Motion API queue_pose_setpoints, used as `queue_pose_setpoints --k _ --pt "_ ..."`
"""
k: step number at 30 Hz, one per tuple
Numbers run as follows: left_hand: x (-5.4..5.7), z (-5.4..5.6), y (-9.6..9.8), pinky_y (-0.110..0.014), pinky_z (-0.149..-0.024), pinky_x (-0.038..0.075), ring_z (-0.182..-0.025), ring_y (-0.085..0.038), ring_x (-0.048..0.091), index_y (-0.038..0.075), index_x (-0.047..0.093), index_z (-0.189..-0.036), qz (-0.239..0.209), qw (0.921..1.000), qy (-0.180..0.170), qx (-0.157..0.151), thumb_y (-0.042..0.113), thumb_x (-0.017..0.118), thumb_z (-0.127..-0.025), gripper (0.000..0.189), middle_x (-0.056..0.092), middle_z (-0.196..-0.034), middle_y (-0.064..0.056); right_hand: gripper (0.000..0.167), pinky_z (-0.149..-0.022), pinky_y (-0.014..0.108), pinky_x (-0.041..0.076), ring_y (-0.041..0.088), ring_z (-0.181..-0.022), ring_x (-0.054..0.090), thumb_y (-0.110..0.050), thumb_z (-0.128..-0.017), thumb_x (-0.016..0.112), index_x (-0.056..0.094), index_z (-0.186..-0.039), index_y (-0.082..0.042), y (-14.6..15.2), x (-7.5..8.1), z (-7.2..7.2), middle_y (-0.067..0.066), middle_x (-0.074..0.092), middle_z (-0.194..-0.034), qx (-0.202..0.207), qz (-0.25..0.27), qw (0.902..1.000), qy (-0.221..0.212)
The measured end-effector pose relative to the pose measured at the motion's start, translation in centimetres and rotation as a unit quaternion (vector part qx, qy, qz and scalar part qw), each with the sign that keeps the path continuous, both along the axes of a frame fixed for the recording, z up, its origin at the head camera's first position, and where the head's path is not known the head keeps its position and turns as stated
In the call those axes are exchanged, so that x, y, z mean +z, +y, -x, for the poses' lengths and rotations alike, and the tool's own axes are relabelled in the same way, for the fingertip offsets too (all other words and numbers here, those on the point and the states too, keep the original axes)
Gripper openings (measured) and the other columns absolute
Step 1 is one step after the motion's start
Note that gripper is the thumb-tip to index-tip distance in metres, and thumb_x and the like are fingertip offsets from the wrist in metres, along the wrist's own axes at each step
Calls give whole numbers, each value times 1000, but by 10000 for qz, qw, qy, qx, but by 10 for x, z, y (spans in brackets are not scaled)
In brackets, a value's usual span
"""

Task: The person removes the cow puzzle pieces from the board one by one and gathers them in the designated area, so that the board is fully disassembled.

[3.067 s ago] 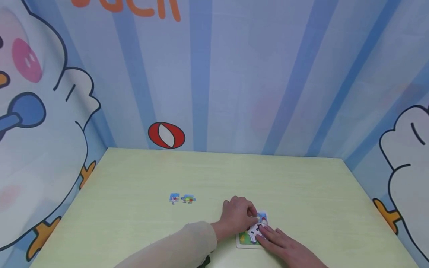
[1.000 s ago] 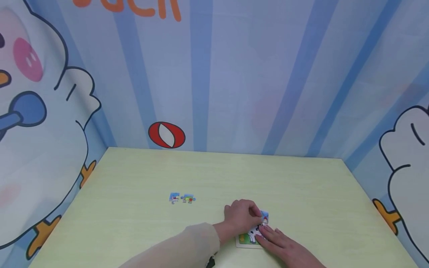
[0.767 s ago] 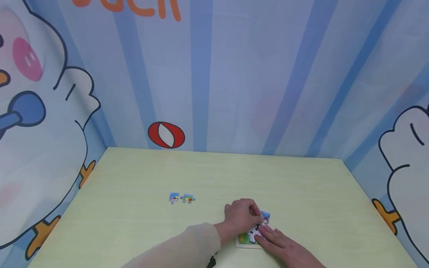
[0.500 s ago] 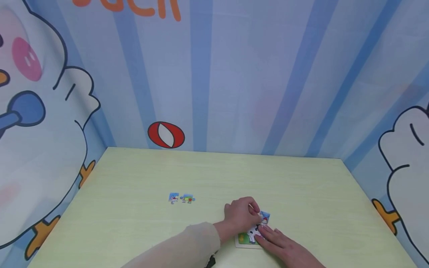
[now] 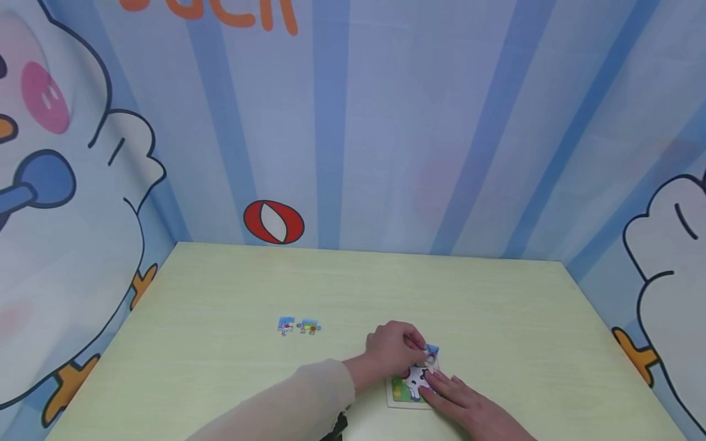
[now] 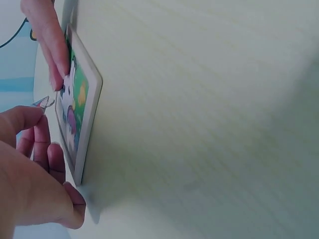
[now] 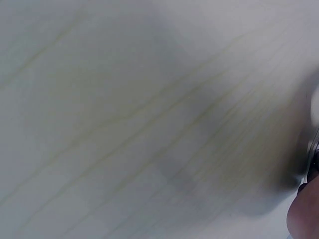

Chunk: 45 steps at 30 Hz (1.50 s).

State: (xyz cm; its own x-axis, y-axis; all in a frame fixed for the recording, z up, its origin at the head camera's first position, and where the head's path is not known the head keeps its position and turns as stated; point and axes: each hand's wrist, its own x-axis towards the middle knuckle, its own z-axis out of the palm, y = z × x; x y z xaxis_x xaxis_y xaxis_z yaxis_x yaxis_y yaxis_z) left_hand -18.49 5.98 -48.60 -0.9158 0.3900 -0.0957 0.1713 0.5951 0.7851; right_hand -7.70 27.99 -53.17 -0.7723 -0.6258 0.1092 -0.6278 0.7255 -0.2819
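From the left wrist you can see what the head view hides: the thick pale edge of the puzzle board point(image 5: 408, 405), and the left grip point(image 5: 393, 350) pinching a small puzzle piece point(image 6: 43, 102) narrowly in its fingertips. The head view alone takes in two loose pieces point(image 5: 298, 326) lying side by side, far left of the board on the desk point(image 5: 469, 306). The right wrist view gives mostly blurred wood grain. Orange letters point(image 5: 220, 13) run across the striped backdrop point(image 5: 386, 122), cut off at the top; they seem to read "uck". The pinched piece is right at the left grip's fingertips, over the board's far right corner. The right grip point(image 5: 466, 403) rests fairly straight fingers on the board's right side, beside a printed spotted animal point(image 5: 414, 383).
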Motion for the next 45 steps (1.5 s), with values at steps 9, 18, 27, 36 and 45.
queue_pose_setpoints --k 9,18,27,36,45 --pt "17 9 -19 -30 -75 49 -76 -8 60 16 78 -93 -360 9992 -170 -37 18 86 -90 8 69 -82 10 84 -116 43 39 17 -157 37 -76 -95 58 43 -164 -31 -5 6 0 -5 41 -170 -210 -287 9989 -298" --pt "26 23 -43 -27 -65 49 -77 -13 60 14 76 -92 -410 9988 -283 32 14 85 -91 8 69 -85 6 87 -115 53 37 24 -157 37 -81 -93 55 42 -165 -33 -9 8 1 -6 39 -171 -444 -360 9949 -836" --pt "26 38 -72 -29 -66 50 -76 -16 60 15 75 -92 -138 9994 -249 185 15 85 -91 10 69 -87 3 88 -117 53 35 26 -159 34 -81 -94 54 39 -166 -33 -10 7 0 -6 35 -173 -498 -339 9927 -1049" --pt "33 51 -107 -31 -70 51 -80 -19 61 13 75 -96 350 9976 -391 447 18 84 -92 11 69 -94 -1 86 -117 46 32 23 -159 33 -79 -96 54 38 -167 -33 -9 4 -1 -7 34 -173 -440 -364 9947 -849" --pt "37 58 -128 -31 -67 49 -80 -20 59 13 74 -94 733 9935 -579 655 17 83 -92 10 68 -98 -2 85 -116 44 31 22 -158 34 -78 -96 53 38 -167 -33 -10 5 -1 -7 35 -172 -420 -397 9953 -781"
